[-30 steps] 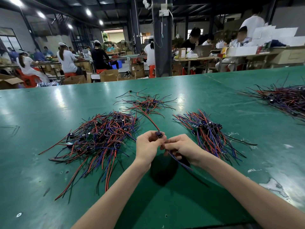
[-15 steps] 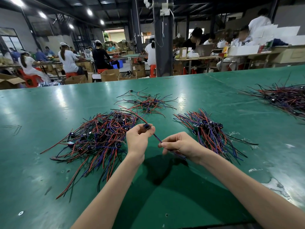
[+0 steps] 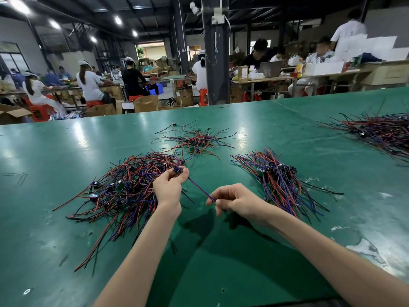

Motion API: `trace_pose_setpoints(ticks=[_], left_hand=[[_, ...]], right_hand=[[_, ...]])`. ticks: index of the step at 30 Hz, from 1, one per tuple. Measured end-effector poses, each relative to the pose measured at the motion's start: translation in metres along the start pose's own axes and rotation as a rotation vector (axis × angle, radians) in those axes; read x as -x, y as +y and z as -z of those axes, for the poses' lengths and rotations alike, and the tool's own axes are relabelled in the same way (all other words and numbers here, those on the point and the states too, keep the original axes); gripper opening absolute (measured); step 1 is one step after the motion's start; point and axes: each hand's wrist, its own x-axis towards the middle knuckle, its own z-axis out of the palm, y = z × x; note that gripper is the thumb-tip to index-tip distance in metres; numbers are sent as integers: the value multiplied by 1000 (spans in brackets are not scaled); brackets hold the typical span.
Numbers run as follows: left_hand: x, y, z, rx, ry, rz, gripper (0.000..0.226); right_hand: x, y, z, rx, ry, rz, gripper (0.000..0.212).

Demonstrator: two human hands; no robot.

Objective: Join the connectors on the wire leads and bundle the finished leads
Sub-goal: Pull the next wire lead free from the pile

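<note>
My left hand (image 3: 169, 187) pinches a small dark connector (image 3: 177, 170) between thumb and fingertips, over the right edge of a big loose pile of red, blue and black leads (image 3: 124, 189). A thin blue-red lead (image 3: 200, 189) runs taut from that connector down to my right hand (image 3: 234, 199), which pinches its free end. To the right lies a tidier bunch of leads with connectors gathered together (image 3: 278, 182). A smaller scattered pile (image 3: 194, 141) sits farther back on the green table (image 3: 221, 251).
Another heap of leads (image 3: 380, 131) lies at the table's far right edge. White scuffed patches (image 3: 367, 249) mark the surface near my right forearm. Beyond the table stand a dark pillar (image 3: 215, 63), cardboard boxes and other seated people at benches.
My hands have drawn apart: the left one carried the connector up and left toward the big pile, while the right one slid along the lead to its end.
</note>
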Motion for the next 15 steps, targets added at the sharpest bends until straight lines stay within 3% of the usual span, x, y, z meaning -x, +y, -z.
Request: trace_pose_setpoints(ticks=[7, 15], left_hand=[[-2, -1, 0, 34, 7, 24, 13], [-4, -1, 1, 58, 20, 31, 13]], right_hand=[[0, 0, -3, 49, 9, 26, 31], [2, -2, -2, 36, -25, 69, 27]])
